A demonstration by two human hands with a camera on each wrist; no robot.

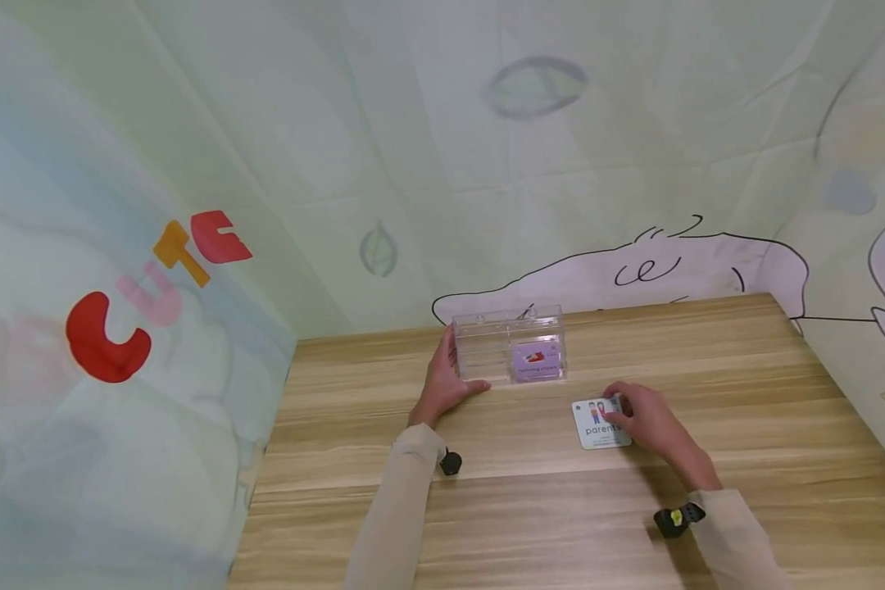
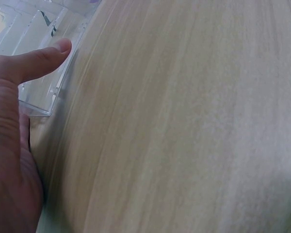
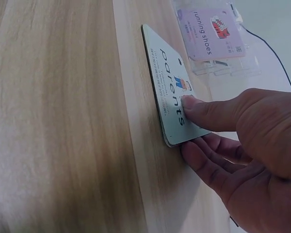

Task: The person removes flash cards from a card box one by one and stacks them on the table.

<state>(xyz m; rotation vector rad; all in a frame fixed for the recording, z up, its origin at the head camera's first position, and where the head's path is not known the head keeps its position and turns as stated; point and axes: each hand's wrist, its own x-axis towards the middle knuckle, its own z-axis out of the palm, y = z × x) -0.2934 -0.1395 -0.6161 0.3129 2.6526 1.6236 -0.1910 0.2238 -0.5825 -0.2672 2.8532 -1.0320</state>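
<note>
A clear plastic box (image 1: 483, 352) with two compartments stands near the back edge of the table. In its right compartment is a purple card (image 1: 537, 362) labelled "running shoes", also in the right wrist view. My left hand (image 1: 446, 381) holds the box at its left end, the thumb (image 2: 48, 58) across the front; the other fingers are mostly hidden. Right of the box, my right hand (image 1: 652, 422) pinches a pale flash card (image 1: 596, 434) reading "parents", thumb on top and fingers beneath. In the right wrist view the card (image 3: 172, 111) looks thick, perhaps several stacked, and tilted.
The wood-grain table (image 1: 516, 516) reaches the back wall. A printed cloth (image 1: 383, 147) covers the walls, with the letters "CUTE" on the left. A dark wrist camera (image 1: 680, 519) sits on the right wrist, another (image 1: 451, 462) on the left.
</note>
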